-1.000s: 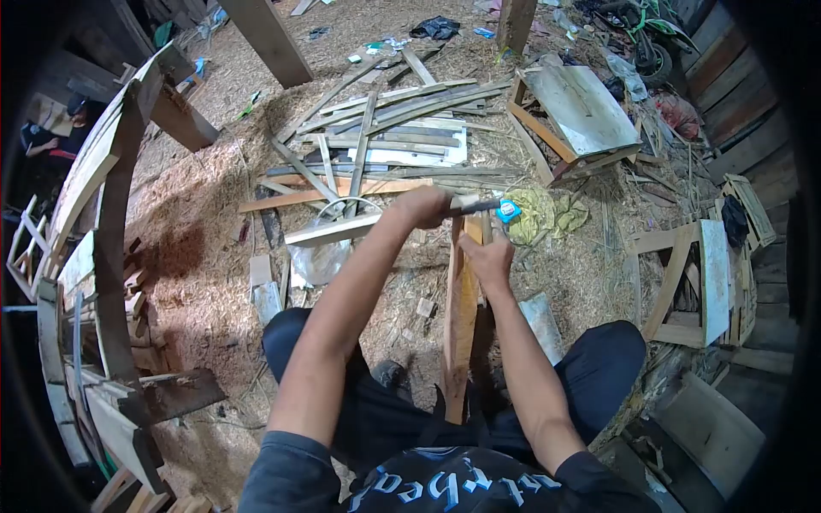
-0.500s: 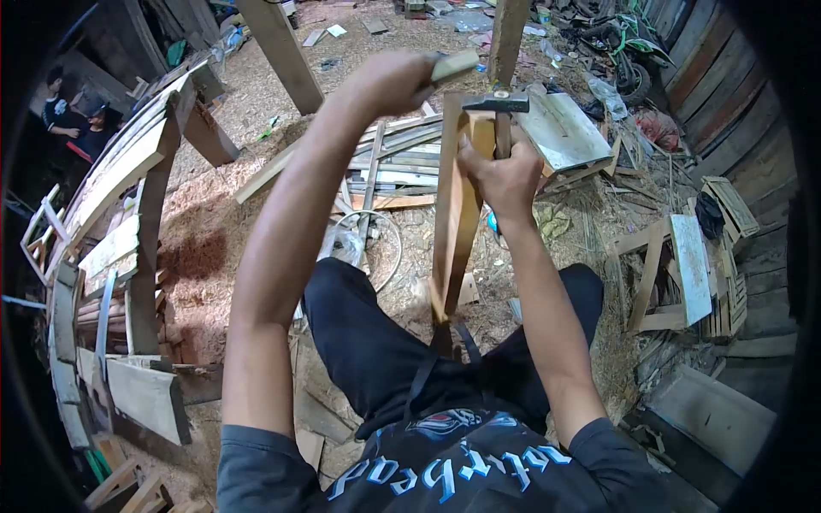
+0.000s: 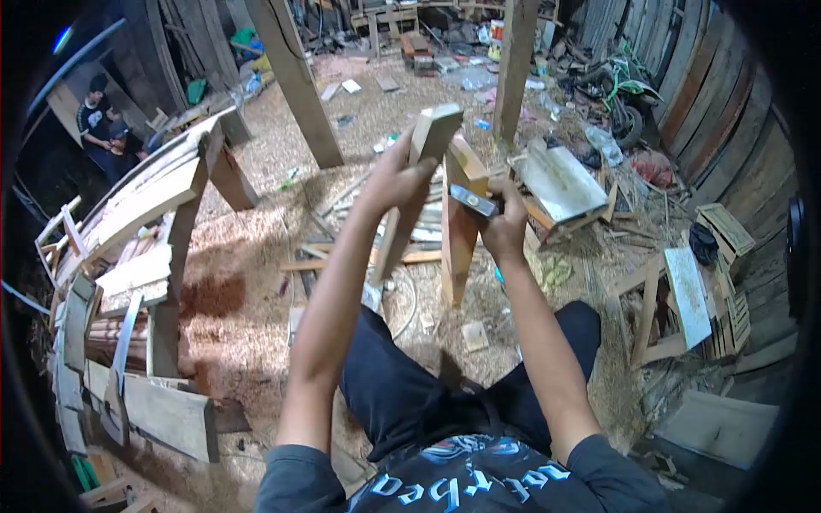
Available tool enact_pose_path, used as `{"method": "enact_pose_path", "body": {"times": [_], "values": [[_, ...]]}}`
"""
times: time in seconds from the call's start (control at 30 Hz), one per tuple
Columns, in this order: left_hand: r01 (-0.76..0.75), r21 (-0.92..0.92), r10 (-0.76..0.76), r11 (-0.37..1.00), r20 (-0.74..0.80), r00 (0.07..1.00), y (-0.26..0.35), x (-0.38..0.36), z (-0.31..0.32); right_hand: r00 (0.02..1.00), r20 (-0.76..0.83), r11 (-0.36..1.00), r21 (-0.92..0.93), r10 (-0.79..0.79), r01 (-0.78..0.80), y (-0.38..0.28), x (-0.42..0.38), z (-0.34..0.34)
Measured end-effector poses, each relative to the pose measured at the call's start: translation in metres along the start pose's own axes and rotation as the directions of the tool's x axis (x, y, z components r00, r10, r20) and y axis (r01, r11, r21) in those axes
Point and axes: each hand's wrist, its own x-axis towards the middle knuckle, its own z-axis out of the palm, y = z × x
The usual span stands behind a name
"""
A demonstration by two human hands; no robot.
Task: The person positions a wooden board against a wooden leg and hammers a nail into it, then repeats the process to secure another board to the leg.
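Observation:
My left hand (image 3: 395,178) is closed around a thick wooden board (image 3: 434,132), which slants with its pale cut end up. Beside it, a second wooden board (image 3: 459,244) stands upright, lighter orange on its face. My right hand (image 3: 506,221) is closed on a hammer, and the hammer's metal head (image 3: 473,201) lies across the front of this second board. Whether my right fingers also grip that board cannot be seen. The two boards are close together at the top, with their lower ends apart.
Wood strips (image 3: 419,235) lie on the shaving-covered floor ahead. A white-topped panel (image 3: 563,181) is at right, a motorbike (image 3: 620,103) behind it. Two posts (image 3: 516,68) rise at the back. Stacked planks (image 3: 154,201) fill the left side, with people (image 3: 98,128) beyond.
My left hand has come down, and its board now slants upright beside the other. The hammer head has dropped from the second board's top to its front. The view has tilted up.

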Motion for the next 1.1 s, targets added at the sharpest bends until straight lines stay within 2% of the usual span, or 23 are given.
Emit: {"method": "enact_pose_path", "body": {"times": [0.03,0.1,0.17,0.2,0.23,0.3,0.33,0.43,0.47,0.57,0.6,0.7,0.73,0.83,0.87,0.97,1.0,1.1], "values": [[0.159,-0.060,-0.159,0.985,0.007,0.987,0.022,-0.008,-0.002,0.998,0.024,0.998,-0.008,0.065,-0.065,0.009,-0.001,-0.002],[0.277,-0.266,-0.253,0.923,0.120,0.960,0.014,-0.009,0.004,0.983,0.063,0.942,0.280,0.174,-0.184,0.033,-0.007,0.002],[0.240,-0.335,-0.183,0.911,0.193,0.964,0.019,-0.015,0.012,0.954,0.161,0.926,0.245,0.253,-0.287,0.016,0.002,-0.009],[0.225,-0.307,-0.174,0.924,0.186,0.967,0.030,-0.017,0.017,0.931,0.210,0.913,0.221,0.299,-0.343,0.010,0.004,-0.013],[0.290,-0.353,-0.200,0.889,0.270,0.942,0.016,-0.015,0.020,0.926,0.218,0.882,0.297,0.309,-0.365,0.010,0.004,-0.015],[0.195,-0.336,-0.115,0.921,0.241,0.964,0.003,-0.015,0.032,0.912,0.243,0.800,0.440,0.330,-0.407,0.012,0.004,-0.016],[0.182,-0.347,-0.085,0.920,0.275,0.958,0.004,-0.014,0.034,0.909,0.299,0.725,0.553,0.288,-0.412,0.013,0.007,-0.016],[0.208,-0.345,-0.116,0.915,0.269,0.956,0.016,-0.020,0.047,0.895,0.360,0.716,0.549,0.263,-0.431,0.021,0.017,-0.021],[0.223,-0.312,-0.134,0.924,0.281,0.950,0.015,-0.020,0.050,0.930,0.322,0.823,0.469,0.178,-0.320,0.045,0.015,-0.018],[0.183,-0.299,-0.111,0.937,0.242,0.964,0.000,-0.022,0.059,0.905,0.384,0.779,0.505,0.184,-0.372,0.048,0.028,-0.025],[0.182,-0.292,-0.116,0.939,0.229,0.966,-0.003,-0.023,0.061,0.877,0.437,0.769,0.485,0.199,-0.416,0.050,0.033,-0.029],[0.168,-0.319,-0.121,0.933,0.163,0.979,-0.009,-0.025,0.068,0.788,0.492,0.802,0.259,0.370,-0.538,0.048,0.048,-0.034],[0.099,-0.192,-0.091,0.976,0.050,0.995,-0.015,-0.024,0.072,0.784,0.486,0.680,0.424,0.388,-0.599,0.039,0.051,-0.030],[0.173,-0.403,-0.110,0.899,0.176,0.978,-0.014,-0.018,0.072,0.861,0.428,0.770,0.438,0.275,-0.464,0.063,0.060,-0.017],[0.200,-0.410,-0.147,0.890,0.159,0.976,-0.012,-0.019,0.072,0.782,0.568,0.762,0.379,0.257,-0.525,0.069,0.068,-0.025],[0.112,-0.226,-0.099,0.968,0.065,0.993,0.005,-0.018,0.068,0.716,0.656,0.738,0.357,0.239,-0.573,0.050,0.078,-0.032],[0.148,-0.238,-0.133,0.960,0.078,0.988,0.003,-0.016,0.067,0.740,0.629,0.739,0.377,0.239,-0.559,0.047,0.076,-0.031],[0.069,-0.093,-0.067,0.993,0.021,0.998,-0.002,-0.011,0.057,0.781,0.569,0.841,0.268,0.256,-0.471,0.062,0.071,-0.033]]}}
